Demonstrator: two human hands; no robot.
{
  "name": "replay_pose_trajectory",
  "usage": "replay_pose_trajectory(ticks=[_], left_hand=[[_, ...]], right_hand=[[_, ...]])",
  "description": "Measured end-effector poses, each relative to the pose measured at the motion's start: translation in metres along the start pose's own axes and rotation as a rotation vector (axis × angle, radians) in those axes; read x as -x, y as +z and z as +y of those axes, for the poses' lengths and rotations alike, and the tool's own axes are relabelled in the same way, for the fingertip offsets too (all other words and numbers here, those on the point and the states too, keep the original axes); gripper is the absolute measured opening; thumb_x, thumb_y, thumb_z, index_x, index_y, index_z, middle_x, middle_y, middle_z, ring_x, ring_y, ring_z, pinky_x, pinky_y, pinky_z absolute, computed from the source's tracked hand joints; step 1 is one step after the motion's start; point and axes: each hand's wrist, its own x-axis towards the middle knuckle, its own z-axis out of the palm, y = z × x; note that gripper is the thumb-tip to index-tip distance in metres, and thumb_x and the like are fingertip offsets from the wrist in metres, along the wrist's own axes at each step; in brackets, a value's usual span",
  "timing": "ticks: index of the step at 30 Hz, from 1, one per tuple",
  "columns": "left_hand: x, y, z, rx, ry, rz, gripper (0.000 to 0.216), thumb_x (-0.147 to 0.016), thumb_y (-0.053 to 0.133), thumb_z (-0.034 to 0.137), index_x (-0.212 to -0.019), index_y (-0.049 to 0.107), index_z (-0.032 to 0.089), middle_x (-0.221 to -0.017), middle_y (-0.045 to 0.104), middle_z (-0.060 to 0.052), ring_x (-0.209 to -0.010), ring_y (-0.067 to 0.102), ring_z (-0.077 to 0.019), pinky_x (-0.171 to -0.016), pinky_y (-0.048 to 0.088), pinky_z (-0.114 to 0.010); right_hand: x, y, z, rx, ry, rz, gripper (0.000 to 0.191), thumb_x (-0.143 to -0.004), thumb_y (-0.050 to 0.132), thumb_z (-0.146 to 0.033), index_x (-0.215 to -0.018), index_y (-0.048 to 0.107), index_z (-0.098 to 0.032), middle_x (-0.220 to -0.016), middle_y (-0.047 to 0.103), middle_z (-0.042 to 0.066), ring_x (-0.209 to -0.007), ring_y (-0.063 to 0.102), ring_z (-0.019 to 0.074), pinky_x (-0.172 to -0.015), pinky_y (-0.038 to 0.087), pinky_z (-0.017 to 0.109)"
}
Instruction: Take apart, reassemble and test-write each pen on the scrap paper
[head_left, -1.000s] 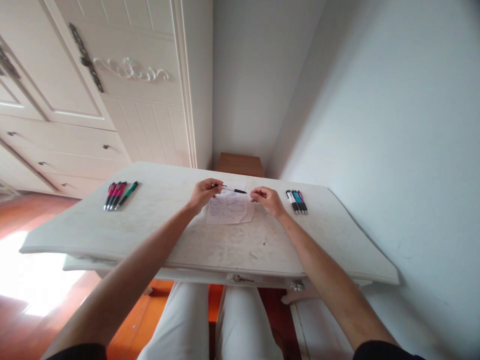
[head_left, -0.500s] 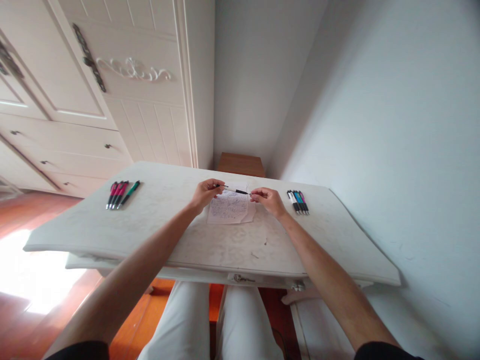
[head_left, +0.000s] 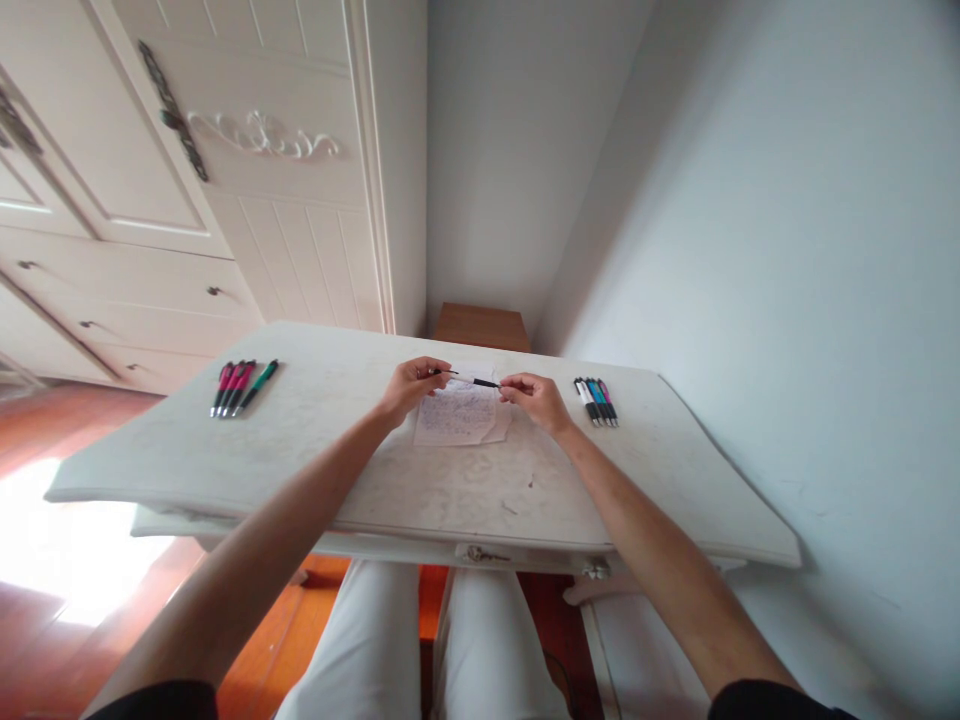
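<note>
A white pen with a black grip [head_left: 482,382] is held level between my two hands, over a sheet of paper covered in handwriting [head_left: 456,420]. The fingers of my left hand [head_left: 412,387] pinch its clip end. At the tip end, my right hand [head_left: 536,396] closes thumb and fingers on the pen. Part of the paper is hidden behind the hands and the pen. Another sheet's edge shows beneath the written one.
Pink pens [head_left: 234,388] and a green pen [head_left: 257,387] lie on the left of the white table [head_left: 322,480]. Several white, blue and purple pens [head_left: 597,402] lie in a row on the right. A cabinet [head_left: 300,260] stands behind left; a wall [head_left: 787,300] borders the right.
The camera view has shifted very slightly. Both hands keep their grip on the pen, with hardly any movement.
</note>
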Motion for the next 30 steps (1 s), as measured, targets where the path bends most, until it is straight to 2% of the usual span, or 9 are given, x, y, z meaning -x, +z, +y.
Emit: replay_pose_trajectory(ticks=[6,12,16,19,26,30], left_hand=[[0.001,-0.001,0.002,0.018,0.005,-0.027,0.056,-0.053,0.085,0.043,-0.099,0.069,0.014,-0.075,0.069,-0.004,-0.065,0.06,-0.0143,-0.055,0.043,-0.024],[-0.002,-0.003,-0.004,-0.065,-0.002,-0.044,0.05,-0.054,0.084,0.043,-0.093,0.073,0.013,-0.074,0.071,-0.007,-0.063,0.06,-0.0153,-0.056,0.044,-0.027],[-0.003,-0.001,-0.009,-0.334,0.147,-0.006,0.029,-0.063,0.078,0.037,-0.085,0.076,0.019,-0.08,0.074,-0.006,-0.063,0.058,-0.0157,-0.062,0.046,-0.029],[-0.002,0.0,-0.01,-0.521,0.275,-0.028,0.017,-0.068,0.072,0.03,-0.082,0.077,0.022,-0.081,0.075,-0.004,-0.061,0.056,-0.0153,-0.064,0.046,-0.029],[0.001,0.0,-0.01,-0.594,0.477,0.014,0.013,-0.078,0.065,0.029,-0.083,0.073,0.02,-0.08,0.071,-0.006,-0.067,0.056,-0.0168,-0.066,0.044,-0.028],[0.004,0.001,-0.008,-0.592,0.506,-0.011,0.016,-0.08,0.066,0.033,-0.089,0.072,0.021,-0.085,0.07,-0.006,-0.075,0.057,-0.0182,-0.068,0.045,-0.028]], right_hand=[[0.0,0.0,-0.004,0.036,-0.012,0.047,0.032,-0.071,0.072,-0.046,-0.084,0.07,-0.017,-0.077,0.073,0.006,-0.068,0.071,0.0198,-0.068,0.056,0.032],[0.0,0.001,-0.008,0.008,-0.008,0.065,0.029,-0.072,0.071,-0.045,-0.082,0.069,-0.018,-0.075,0.071,0.005,-0.065,0.069,0.0184,-0.065,0.054,0.031],[0.001,0.001,-0.01,0.023,-0.015,0.062,0.028,-0.074,0.069,-0.045,-0.082,0.067,-0.019,-0.072,0.07,0.003,-0.064,0.067,0.0172,-0.062,0.052,0.029],[0.001,0.002,-0.011,0.031,-0.016,0.058,0.026,-0.077,0.066,-0.045,-0.081,0.066,-0.018,-0.069,0.067,0.002,-0.063,0.066,0.0165,-0.06,0.05,0.027],[0.003,0.004,-0.012,0.039,-0.031,0.015,0.027,-0.08,0.063,-0.046,-0.079,0.063,-0.019,-0.071,0.065,0.002,-0.062,0.064,0.0157,-0.062,0.048,0.027],[0.004,0.005,-0.016,0.02,-0.03,0.077,0.034,-0.079,0.062,-0.053,-0.079,0.062,-0.019,-0.068,0.064,0.002,-0.061,0.063,0.0156,-0.06,0.048,0.027]])
